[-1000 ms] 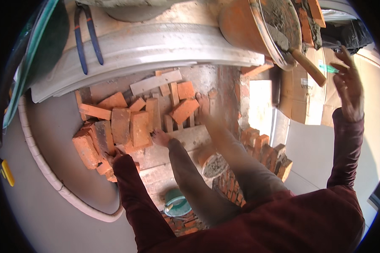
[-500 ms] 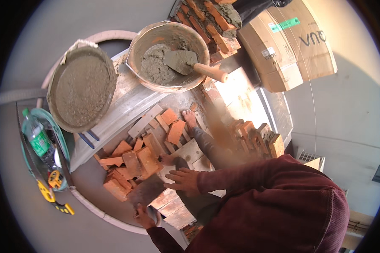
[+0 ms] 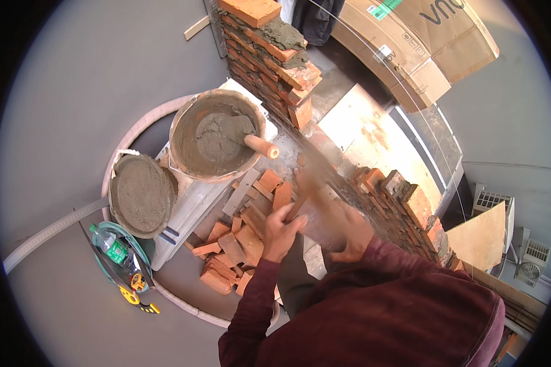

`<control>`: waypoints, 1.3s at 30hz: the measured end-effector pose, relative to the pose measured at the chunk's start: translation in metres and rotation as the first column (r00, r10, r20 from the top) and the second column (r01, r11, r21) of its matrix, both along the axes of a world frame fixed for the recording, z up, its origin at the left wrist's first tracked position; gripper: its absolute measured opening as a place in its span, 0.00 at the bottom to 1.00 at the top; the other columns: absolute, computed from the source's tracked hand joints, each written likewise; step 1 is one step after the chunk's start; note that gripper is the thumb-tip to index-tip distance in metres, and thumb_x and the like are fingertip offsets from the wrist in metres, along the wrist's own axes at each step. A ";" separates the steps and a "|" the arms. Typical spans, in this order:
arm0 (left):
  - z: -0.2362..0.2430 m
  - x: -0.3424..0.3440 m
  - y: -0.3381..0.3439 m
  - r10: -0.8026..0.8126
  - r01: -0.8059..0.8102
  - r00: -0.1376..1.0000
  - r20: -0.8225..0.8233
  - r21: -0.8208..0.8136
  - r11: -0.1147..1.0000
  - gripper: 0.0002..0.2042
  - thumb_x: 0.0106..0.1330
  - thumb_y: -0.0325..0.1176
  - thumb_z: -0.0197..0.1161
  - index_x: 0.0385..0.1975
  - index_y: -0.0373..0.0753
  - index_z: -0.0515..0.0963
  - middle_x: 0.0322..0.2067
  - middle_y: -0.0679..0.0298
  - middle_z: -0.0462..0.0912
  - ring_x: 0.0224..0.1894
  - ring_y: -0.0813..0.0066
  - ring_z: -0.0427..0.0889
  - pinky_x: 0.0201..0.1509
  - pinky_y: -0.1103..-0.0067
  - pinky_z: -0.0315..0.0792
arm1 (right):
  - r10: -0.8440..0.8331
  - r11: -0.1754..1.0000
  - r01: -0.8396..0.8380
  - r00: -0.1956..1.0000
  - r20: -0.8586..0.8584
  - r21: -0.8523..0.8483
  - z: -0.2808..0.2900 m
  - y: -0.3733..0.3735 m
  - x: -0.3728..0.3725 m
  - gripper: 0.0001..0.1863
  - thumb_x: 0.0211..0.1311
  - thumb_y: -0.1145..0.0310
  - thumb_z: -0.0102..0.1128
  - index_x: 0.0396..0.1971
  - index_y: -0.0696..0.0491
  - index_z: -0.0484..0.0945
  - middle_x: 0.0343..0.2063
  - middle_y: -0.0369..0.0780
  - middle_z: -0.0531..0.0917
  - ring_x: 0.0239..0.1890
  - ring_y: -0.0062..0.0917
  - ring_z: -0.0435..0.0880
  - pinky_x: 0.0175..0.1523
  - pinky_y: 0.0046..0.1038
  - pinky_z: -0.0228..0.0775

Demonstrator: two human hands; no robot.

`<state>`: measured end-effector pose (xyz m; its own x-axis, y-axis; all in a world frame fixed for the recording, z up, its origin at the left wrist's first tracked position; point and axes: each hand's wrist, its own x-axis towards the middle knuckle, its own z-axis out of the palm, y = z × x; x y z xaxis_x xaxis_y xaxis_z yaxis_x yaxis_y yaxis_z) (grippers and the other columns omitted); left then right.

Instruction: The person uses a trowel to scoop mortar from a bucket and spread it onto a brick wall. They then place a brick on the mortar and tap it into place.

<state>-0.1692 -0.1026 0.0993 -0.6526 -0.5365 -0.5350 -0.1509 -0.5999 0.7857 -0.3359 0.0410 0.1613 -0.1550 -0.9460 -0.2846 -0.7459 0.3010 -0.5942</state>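
My left hand and my right hand are raised close together below the mortar bucket, both with fingers curled on a blurred piece, apparently a brick; a haze over the middle hides its outline. Loose red bricks lie left of my hands. A trowel with a wooden handle rests in the bucket of grey mortar, beside a shallow pan of wet mortar.
A brick wall with wet mortar stands at the top; a lower one is at right, by boards. Cardboard boxes are top right, with a thin line crossing them. A tub holds a bottle and tools at left.
My view has swung toward the brick walls and buckets. My left hand has risen from the brick pile, and my right hand, open earlier, has closed in beside it on the blurred piece.
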 end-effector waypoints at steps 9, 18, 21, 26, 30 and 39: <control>0.048 -0.180 -0.129 0.059 -0.104 0.993 -0.101 -0.529 0.842 0.38 0.58 0.35 0.67 0.65 0.29 0.54 0.61 0.42 0.60 0.62 0.54 0.66 0.58 0.67 0.70 | -0.367 0.854 0.319 0.929 -0.042 -0.410 -0.008 -0.137 -0.149 0.54 0.24 0.56 0.70 0.63 0.47 0.64 0.53 0.52 0.71 0.52 0.46 0.75 0.56 0.38 0.69; -0.008 -0.235 -0.316 0.234 -0.164 0.970 0.057 -0.556 0.815 0.34 0.59 0.42 0.69 0.59 0.26 0.65 0.51 0.51 0.75 0.48 0.67 0.78 0.46 0.76 0.77 | -0.363 0.885 0.214 0.873 -0.325 -0.415 -0.011 -0.307 -0.223 0.48 0.24 0.49 0.68 0.58 0.46 0.72 0.52 0.46 0.73 0.50 0.39 0.77 0.55 0.33 0.70; -0.014 -0.252 -0.328 0.290 -0.249 0.957 0.031 -0.432 0.867 0.34 0.58 0.43 0.69 0.59 0.26 0.65 0.48 0.54 0.76 0.47 0.69 0.79 0.46 0.77 0.77 | -0.351 0.888 0.207 0.882 -0.315 -0.410 -0.031 -0.322 -0.232 0.46 0.23 0.51 0.66 0.57 0.39 0.74 0.56 0.46 0.72 0.52 0.41 0.77 0.55 0.36 0.70; -0.022 -0.260 -0.342 0.384 -0.366 0.923 -0.002 -0.307 0.879 0.25 0.62 0.35 0.65 0.55 0.28 0.68 0.45 0.58 0.77 0.42 0.71 0.80 0.43 0.77 0.80 | -0.327 0.893 0.190 0.898 -0.296 -0.409 -0.036 -0.334 -0.235 0.45 0.22 0.50 0.66 0.56 0.37 0.75 0.56 0.46 0.72 0.52 0.41 0.76 0.56 0.36 0.69; -0.029 -0.260 -0.357 0.456 -0.433 0.890 0.003 -0.306 0.847 0.17 0.63 0.31 0.63 0.49 0.32 0.72 0.41 0.63 0.77 0.39 0.74 0.80 0.40 0.79 0.81 | -0.296 0.901 0.146 0.895 -0.332 -0.409 -0.039 -0.341 -0.246 0.45 0.22 0.50 0.66 0.56 0.37 0.75 0.56 0.46 0.72 0.52 0.41 0.77 0.56 0.36 0.69; -0.038 -0.270 -0.373 0.505 -0.262 0.855 0.117 -0.743 0.615 0.32 0.53 0.44 0.71 0.52 0.29 0.70 0.45 0.57 0.75 0.45 0.69 0.77 0.49 0.73 0.74 | -0.272 0.897 0.095 0.889 -0.368 -0.432 -0.049 -0.348 -0.253 0.43 0.25 0.48 0.68 0.54 0.41 0.77 0.55 0.46 0.73 0.50 0.40 0.78 0.56 0.35 0.70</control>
<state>-0.4396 -0.4760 0.0617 -0.1782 -0.9835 -0.0297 -0.3234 0.0300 0.9458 -0.5886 -0.3070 0.1120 -0.3553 -0.9057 0.2311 -0.9004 0.2653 -0.3448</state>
